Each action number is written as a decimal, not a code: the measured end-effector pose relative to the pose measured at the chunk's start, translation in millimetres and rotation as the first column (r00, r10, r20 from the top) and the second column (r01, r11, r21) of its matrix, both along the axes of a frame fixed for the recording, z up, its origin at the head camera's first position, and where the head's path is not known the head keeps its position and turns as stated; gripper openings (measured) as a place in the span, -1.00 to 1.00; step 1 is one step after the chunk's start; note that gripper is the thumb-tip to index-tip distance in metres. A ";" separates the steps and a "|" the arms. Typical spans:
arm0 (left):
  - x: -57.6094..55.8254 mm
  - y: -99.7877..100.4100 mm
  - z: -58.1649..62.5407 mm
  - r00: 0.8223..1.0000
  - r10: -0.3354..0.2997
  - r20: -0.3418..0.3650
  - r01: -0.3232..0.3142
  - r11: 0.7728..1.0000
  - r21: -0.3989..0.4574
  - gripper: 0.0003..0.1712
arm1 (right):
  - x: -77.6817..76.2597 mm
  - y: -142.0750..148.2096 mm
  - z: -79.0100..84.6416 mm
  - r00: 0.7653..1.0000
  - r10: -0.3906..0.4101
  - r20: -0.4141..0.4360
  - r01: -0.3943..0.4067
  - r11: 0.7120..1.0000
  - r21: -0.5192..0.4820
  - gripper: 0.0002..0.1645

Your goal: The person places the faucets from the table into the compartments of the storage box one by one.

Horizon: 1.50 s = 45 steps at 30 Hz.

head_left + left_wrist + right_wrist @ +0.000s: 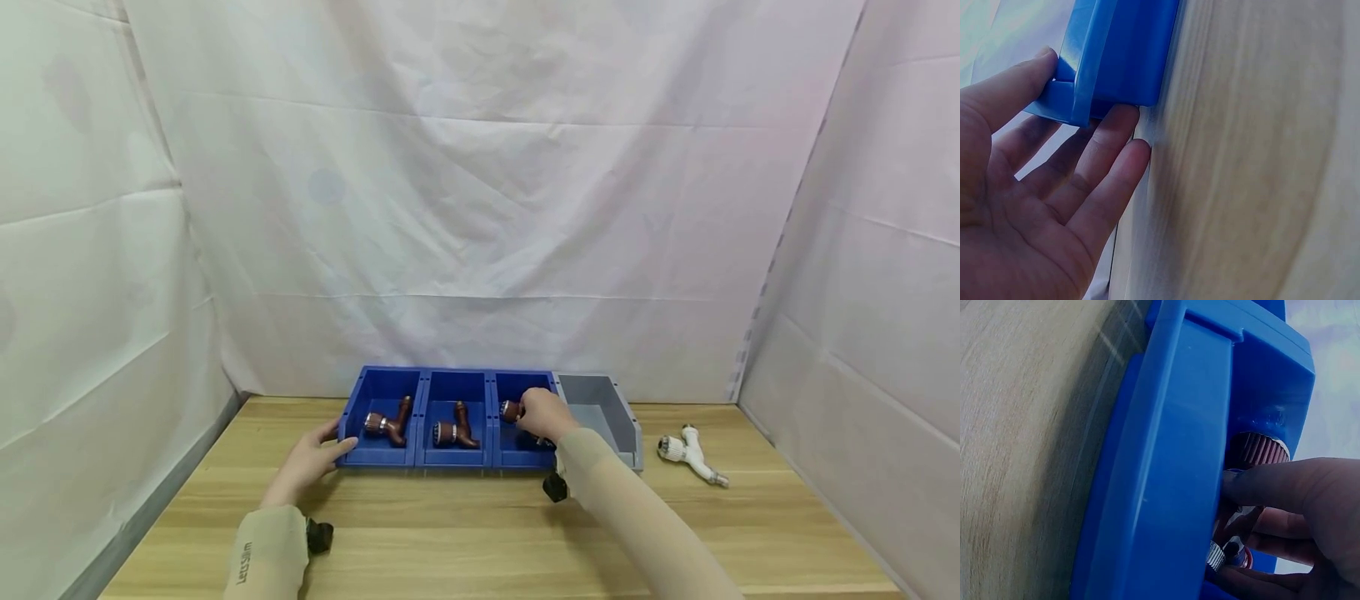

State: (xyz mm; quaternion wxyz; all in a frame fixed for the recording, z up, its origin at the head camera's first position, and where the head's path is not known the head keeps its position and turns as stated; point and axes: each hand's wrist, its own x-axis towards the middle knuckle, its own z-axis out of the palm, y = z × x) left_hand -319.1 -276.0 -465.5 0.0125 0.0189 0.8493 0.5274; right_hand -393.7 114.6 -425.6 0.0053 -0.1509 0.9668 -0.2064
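Observation:
A brown faucet (1263, 450) with a ribbed knob lies in the third blue bin (517, 458). Thumb and fingers of my right hand (546, 414) grip its body, hiding much of it; a silvery ribbed end (1215, 556) peeks out below the fingers in the right wrist view. My left hand (311, 461) is at the front left corner of the leftmost blue bin (378, 457). Its thumb touches the rim, and the other fingers extend along the outer side near the tabletop. That bin holds another brown faucet (393, 427), and a similar brown faucet (457, 429) lies in the second bin (453, 383).
A grey bin (592, 390) adjoins the blue ones on the right. Farther right, a white faucet (692, 454) lies on the wooden table (450, 533). White cloth (480, 208) hangs behind the bins and at both sides.

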 end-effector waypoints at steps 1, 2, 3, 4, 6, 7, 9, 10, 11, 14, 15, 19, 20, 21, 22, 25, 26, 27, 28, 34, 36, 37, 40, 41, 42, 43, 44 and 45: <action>-0.1 0.1 0.2 1.000 0.003 0.000 -0.003 1.000 0.003 -0.22 | 0.1 0.0 0.2 1.000 -0.002 -0.001 0.002 1.000 0.010 -0.52; -0.1 0.2 0.3 1.000 0.006 0.001 -0.006 1.000 0.006 -0.22 | -0.1 0.1 0.2 1.000 0.000 -0.002 0.000 1.000 0.020 -0.52; -0.6 0.3 0.4 1.000 0.006 -0.003 -0.006 1.000 0.003 -0.21 | -0.3 0.2 0.0 1.000 0.001 -0.004 -0.001 1.000 0.030 -0.54; -1.2 0.4 0.5 1.000 0.005 -0.005 -0.005 1.000 0.003 -0.21 | -0.6 0.3 -0.2 1.000 0.002 -0.007 -0.001 0.999 0.035 -0.56; -2.5 0.4 0.3 1.000 0.005 -0.009 -0.005 1.000 -0.003 -0.21 | -1.5 0.3 -0.6 1.000 0.004 0.001 -0.004 0.999 0.043 -0.60; -3.1 0.3 0.0 1.000 0.005 -0.009 -0.005 1.000 -0.006 -0.21 | -2.1 0.2 -1.0 1.000 0.006 0.005 -0.006 0.999 0.043 -0.62; -3.9 0.3 -0.3 1.000 0.004 -0.014 -0.004 1.000 -0.015 -0.21 | -3.2 0.0 -1.8 1.000 0.009 0.014 -0.009 0.999 0.044 -0.67; -4.0 0.3 -0.4 1.000 0.005 -0.014 -0.005 1.000 -0.017 -0.22 | -3.5 -0.1 -2.2 1.000 0.009 0.019 -0.010 0.999 0.041 -0.68; -3.8 0.4 -0.4 1.000 0.006 -0.016 -0.007 1.000 -0.019 -0.22 | -3.7 -0.4 -2.5 1.000 0.009 0.026 -0.010 0.999 0.039 -0.68; -3.0 0.7 0.2 1.000 0.009 -0.012 -0.009 1.000 -0.018 -0.22 | -3.6 -1.3 -3.1 0.999 0.005 0.034 -0.006 0.999 0.039 -0.70; -2.8 0.7 0.3 1.000 0.009 -0.011 -0.009 1.000 -0.016 -0.22 | -3.4 -1.7 -3.1 0.999 0.003 0.037 -0.004 0.999 0.040 -0.69; -2.8 0.3 0.3 1.000 0.008 -0.008 -0.008 1.000 -0.017 -0.22 | -3.0 -3.4 -2.6 1.000 -0.002 0.028 0.001 0.998 0.063 -0.67; -3.0 0.2 0.4 1.000 0.008 -0.008 -0.008 1.000 -0.018 -0.21 | -2.9 -3.6 -2.4 1.000 -0.002 0.026 0.000 0.998 0.067 -0.67; -3.1 0.2 0.6 1.000 0.008 -0.008 -0.008 1.000 -0.018 -0.22 | -3.0 -3.8 -2.2 1.000 -0.001 0.022 0.000 0.997 0.073 -0.69; -3.2 0.2 0.8 1.000 0.009 -0.008 -0.009 1.000 -0.020 -0.22 | -3.3 -3.9 -2.3 1.000 0.001 0.016 -0.002 0.997 0.078 -0.71; -3.0 0.6 1.6 1.000 0.013 -0.008 -0.013 1.000 -0.022 -0.23 | -3.4 -4.2 -1.8 1.000 0.000 0.018 -0.001 0.996 0.089 -0.74; -2.9 0.8 1.9 1.000 0.014 -0.008 -0.014 1.000 -0.022 -0.23 | -3.5 -4.3 -1.6 1.000 -0.001 0.019 -0.001 0.995 0.096 -0.75; -2.8 1.0 2.0 1.000 0.014 -0.010 -0.015 1.000 -0.022 -0.24 | -3.6 -4.4 -1.6 1.000 -0.001 0.018 -0.001 0.995 0.105 -0.74; -2.6 1.2 2.2 1.000 0.016 -0.010 -0.016 1.000 -0.022 -0.24 | -3.8 -4.6 -1.6 1.000 0.000 0.019 -0.002 0.994 0.112 -0.74; -2.3 1.7 2.5 1.000 0.016 -0.017 -0.017 0.999 -0.034 -0.25 | -5.7 -5.9 -2.9 0.999 -0.001 0.034 -0.004 0.991 0.134 -0.74; -2.5 1.6 2.1 1.000 0.015 -0.018 -0.016 0.999 -0.039 -0.25 | -6.3 -6.3 -3.7 0.999 -0.002 0.045 -0.004 0.991 0.133 -0.75; -2.6 1.5 2.0 1.000 0.015 -0.017 -0.015 0.999 -0.041 -0.24 | -6.6 -6.2 -4.1 0.999 0.000 0.049 -0.006 0.991 0.131 -0.75; -2.8 1.5 1.9 1.000 0.015 -0.013 -0.015 0.999 -0.039 -0.23 | -7.5 -5.9 -5.6 0.999 0.007 0.047 -0.013 0.991 0.131 -0.75; -2.7 1.5 1.9 1.000 0.015 -0.012 -0.016 0.999 -0.037 -0.23 | -7.9 -5.8 -6.0 0.999 0.010 0.044 -0.015 0.991 0.130 -0.75; -2.7 1.5 1.9 1.000 0.016 -0.012 -0.016 0.999 -0.035 -0.23 | -8.3 -5.6 -6.4 0.999 0.013 0.039 -0.018 0.991 0.133 -0.74; -2.5 1.5 2.1 1.000 0.016 -0.012 -0.017 0.999 -0.034 -0.23 | -8.7 -5.5 -6.7 0.999 0.016 0.035 -0.021 0.991 0.136 -0.73; -2.2 1.5 2.3 1.000 0.017 -0.013 -0.018 0.999 -0.033 -0.23 | -9.1 -5.5 -6.9 0.999 0.018 0.032 -0.022 0.990 0.139 -0.73; -2.0 1.6 2.5 1.000 0.016 -0.012 -0.017 0.999 -0.033 -0.23 | -9.5 -5.7 -6.9 0.999 0.018 0.031 -0.023 0.990 0.140 -0.72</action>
